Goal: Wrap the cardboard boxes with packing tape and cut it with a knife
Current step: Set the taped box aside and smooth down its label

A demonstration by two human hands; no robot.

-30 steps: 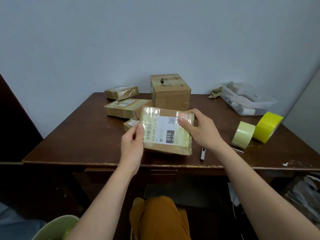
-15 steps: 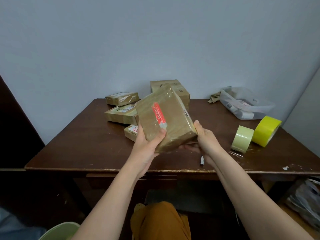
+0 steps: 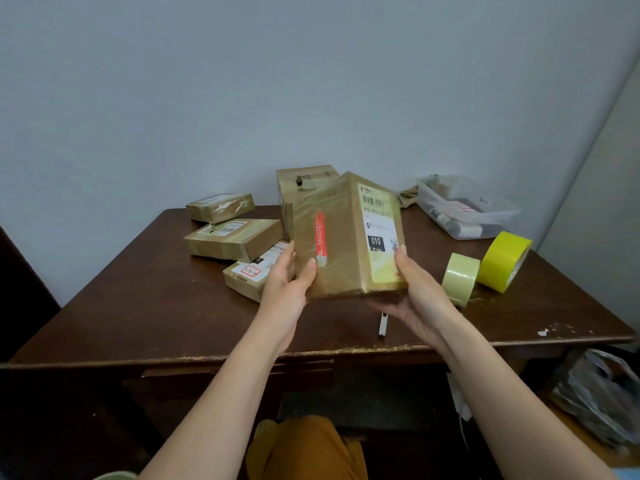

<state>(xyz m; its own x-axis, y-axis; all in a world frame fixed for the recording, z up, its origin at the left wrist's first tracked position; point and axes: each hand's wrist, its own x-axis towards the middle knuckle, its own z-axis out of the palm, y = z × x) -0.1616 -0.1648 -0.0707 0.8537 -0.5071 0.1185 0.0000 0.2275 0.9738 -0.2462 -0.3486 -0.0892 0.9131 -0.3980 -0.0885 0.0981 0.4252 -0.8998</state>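
Cardboard box (image 3: pixel 346 237), glossy with tape on the faces you can see, is up off the table (image 3: pixel 138 306) between both your hands, tipped on edge so one corner ridge points at you, the red sticker on the left face and the white shipping label on the right. Your left hand (image 3: pixel 289 282) clasps the left face, thumb laid across the front beside that sticker; your right hand (image 3: pixel 414 296) cradles the lower right corner from beneath, thumb pressed up against the label side. Holding it tilted like this lets you look over two faces at once, which reads to me as a check on the wrap. Just under your right hand the knife (image 3: pixel 382 323) lies on the tabletop, close by for a cut. To the right, the pale tape roll (image 3: pixel 460 278) and the yellow tape roll (image 3: pixel 504 261) stand on edge, touching each other, within easy reach. Behind and to the left sit four other boxes: a tall box (image 3: pixel 304 181) at the back, a flat box (image 3: pixel 232 239), a small box (image 3: pixel 220 207) by the wall and another small box (image 3: pixel 247 277) just beside your left hand.
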